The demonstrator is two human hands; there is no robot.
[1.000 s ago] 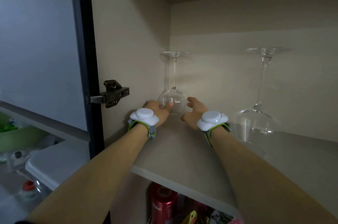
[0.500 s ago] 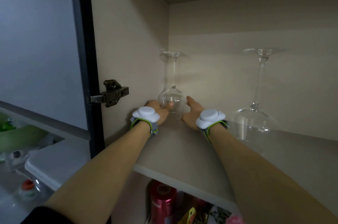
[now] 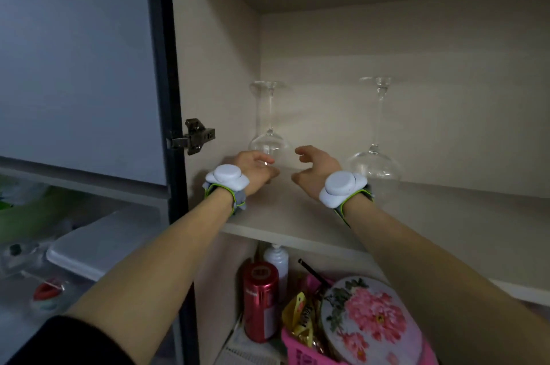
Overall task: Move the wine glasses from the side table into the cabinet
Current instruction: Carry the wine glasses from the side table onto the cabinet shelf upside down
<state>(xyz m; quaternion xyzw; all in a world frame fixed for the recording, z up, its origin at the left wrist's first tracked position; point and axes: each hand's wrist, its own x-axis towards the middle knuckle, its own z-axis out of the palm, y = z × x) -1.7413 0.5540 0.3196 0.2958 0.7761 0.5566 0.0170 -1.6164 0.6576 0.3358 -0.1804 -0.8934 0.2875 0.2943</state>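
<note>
Two clear wine glasses stand upside down on the beige cabinet shelf (image 3: 297, 224). The left wine glass (image 3: 270, 141) is in the back left corner, the right wine glass (image 3: 375, 162) further right by the back wall. My left hand (image 3: 253, 169) is just in front of the left glass, fingers loosely curled, fingertips overlapping the bowl; whether they touch it I cannot tell. My right hand (image 3: 317, 169) hovers a little to the right of that glass, fingers relaxed, holding nothing. Both wrists wear white sensors.
The cabinet door (image 3: 80, 67) stands open to the left on a metal hinge (image 3: 195, 136). The lower shelf holds a red can (image 3: 260, 300), a white bottle (image 3: 276, 260), a round floral tin (image 3: 369, 323) and a pink basket. A white lidded container (image 3: 101, 242) lies lower left.
Both hands have drawn back a little from the left glass, and the right hand no longer touches its bowl. The camera has tilted down, showing more of the lower shelf.
</note>
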